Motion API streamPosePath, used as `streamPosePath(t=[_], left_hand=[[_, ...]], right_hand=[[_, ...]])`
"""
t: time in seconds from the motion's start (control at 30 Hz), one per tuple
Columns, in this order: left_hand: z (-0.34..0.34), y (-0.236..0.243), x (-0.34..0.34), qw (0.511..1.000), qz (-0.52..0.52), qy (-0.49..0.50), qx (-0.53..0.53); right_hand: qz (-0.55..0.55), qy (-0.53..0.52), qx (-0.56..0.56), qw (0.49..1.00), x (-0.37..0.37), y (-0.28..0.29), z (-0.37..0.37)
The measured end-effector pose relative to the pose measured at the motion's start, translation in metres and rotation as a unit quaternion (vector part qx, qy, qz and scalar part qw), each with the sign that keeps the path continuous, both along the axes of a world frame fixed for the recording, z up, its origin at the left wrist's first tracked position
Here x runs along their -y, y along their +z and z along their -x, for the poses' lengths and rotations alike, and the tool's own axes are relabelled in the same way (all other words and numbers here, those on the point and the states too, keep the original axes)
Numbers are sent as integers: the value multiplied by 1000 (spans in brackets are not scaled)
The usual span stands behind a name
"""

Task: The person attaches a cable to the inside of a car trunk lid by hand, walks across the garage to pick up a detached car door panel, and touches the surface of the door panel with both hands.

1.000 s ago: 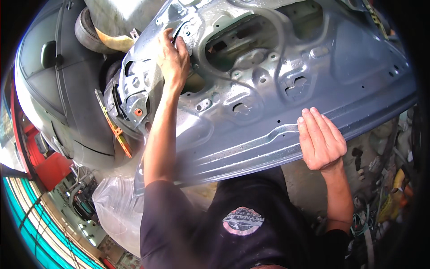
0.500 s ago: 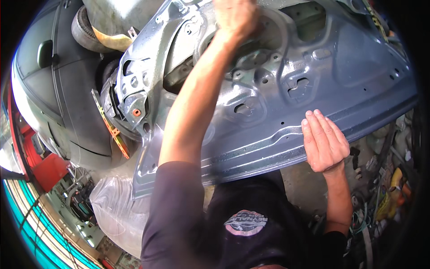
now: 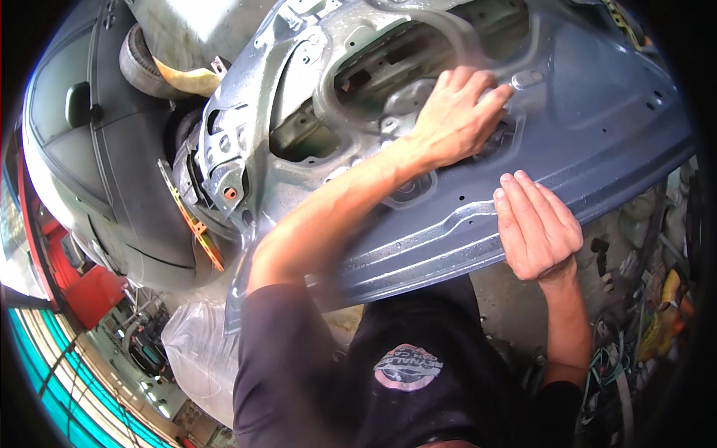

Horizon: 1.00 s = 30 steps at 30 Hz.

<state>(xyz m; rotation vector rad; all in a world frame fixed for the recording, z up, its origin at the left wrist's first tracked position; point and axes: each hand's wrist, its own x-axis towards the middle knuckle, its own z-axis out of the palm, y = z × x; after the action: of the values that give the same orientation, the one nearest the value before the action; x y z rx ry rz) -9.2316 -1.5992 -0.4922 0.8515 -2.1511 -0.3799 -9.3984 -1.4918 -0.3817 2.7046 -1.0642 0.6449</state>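
Observation:
A bare grey car door (image 3: pixel 590 142) lies before me with its pressed inner side up, showing ridges, small holes and larger cut-outs. My left hand (image 3: pixel 463 116) is over the middle of the door, right of the big round cut-out. Its fingers are curled and pressed together against the metal; whatever they may hold is hidden under them. At the door's near edge is my right hand (image 3: pixel 539 228), its fingers straight and close together on the surface. The palm wraps the rim, and the thumb is out of sight.
A dark car (image 3: pixel 127 157) stands at the left, near a tyre (image 3: pixel 142 63). An orange and yellow strip (image 3: pixel 193 220) lies between car and door. Clear plastic sheeting (image 3: pixel 202 355) hangs at lower left. Tangled hoses and clutter (image 3: pixel 620 358) are on the floor at right.
My left hand has come back from the far side of the door and moved right, uncovering the round cut-out. My right hand remains at the near edge.

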Motion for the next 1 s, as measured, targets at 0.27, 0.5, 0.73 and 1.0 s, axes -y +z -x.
streamPosePath(t=[0.27,0.5,0.73,1.0], left_hand=[[-79,3,-49,996,-79,-4,31],[-135,23,-109,976,-176,66,107],[-149,98,-180,956,-245,114,114],[-149,114,-263,926,-282,121,221]], right_hand=[[31,7,12,999,0,-1,3],[36,5,38,999,-5,-3,4],[37,9,55,998,-12,-8,10],[66,13,28,997,-15,-16,11]])
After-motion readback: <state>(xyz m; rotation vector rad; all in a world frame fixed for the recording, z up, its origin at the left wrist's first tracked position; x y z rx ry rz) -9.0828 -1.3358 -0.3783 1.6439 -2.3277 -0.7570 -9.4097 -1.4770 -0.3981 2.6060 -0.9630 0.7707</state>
